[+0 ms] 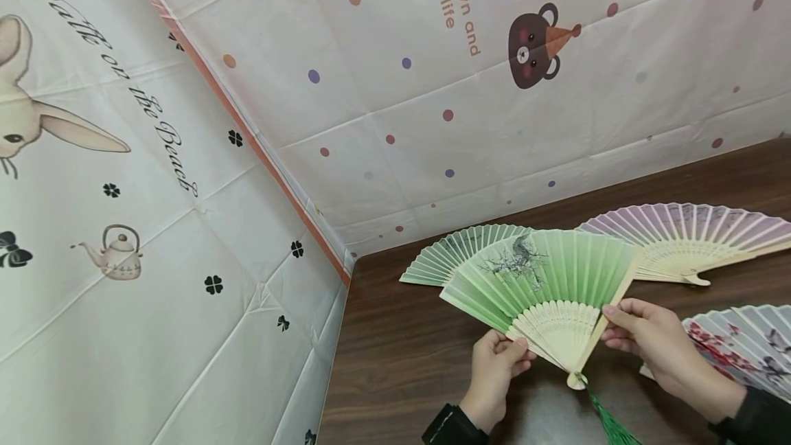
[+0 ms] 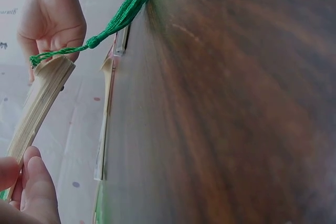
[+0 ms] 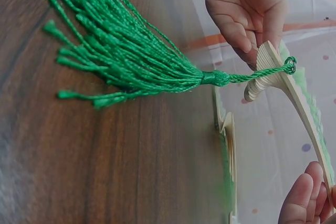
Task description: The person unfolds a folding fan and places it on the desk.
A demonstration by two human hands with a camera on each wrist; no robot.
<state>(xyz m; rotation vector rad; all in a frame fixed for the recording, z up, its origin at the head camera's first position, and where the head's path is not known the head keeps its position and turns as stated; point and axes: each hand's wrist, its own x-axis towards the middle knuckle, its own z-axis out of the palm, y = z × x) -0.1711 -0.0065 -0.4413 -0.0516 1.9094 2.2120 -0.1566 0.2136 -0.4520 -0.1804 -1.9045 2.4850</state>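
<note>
A green folding fan [image 1: 559,280] with a dark printed design and pale slatted ribs is spread partway above the table. My left hand [image 1: 499,369] pinches its left edge low on the ribs, thumb in front. Its right outer rib is pinched by my right hand [image 1: 658,342]. From the pivot hangs a green tassel [image 1: 608,421], which fills much of the right wrist view [image 3: 131,56]. The left wrist view shows the stacked rib ends [image 2: 44,93] edge-on, with the left fingers [image 2: 39,182] around them.
Behind the held fan lies a darker green open fan [image 1: 432,259]. A purple open fan [image 1: 692,225] lies at the back right, and a white fan with red flowers [image 1: 754,342] sits near the right forearm. White printed cloth [image 1: 371,191] stands behind the brown wooden table [image 1: 377,349].
</note>
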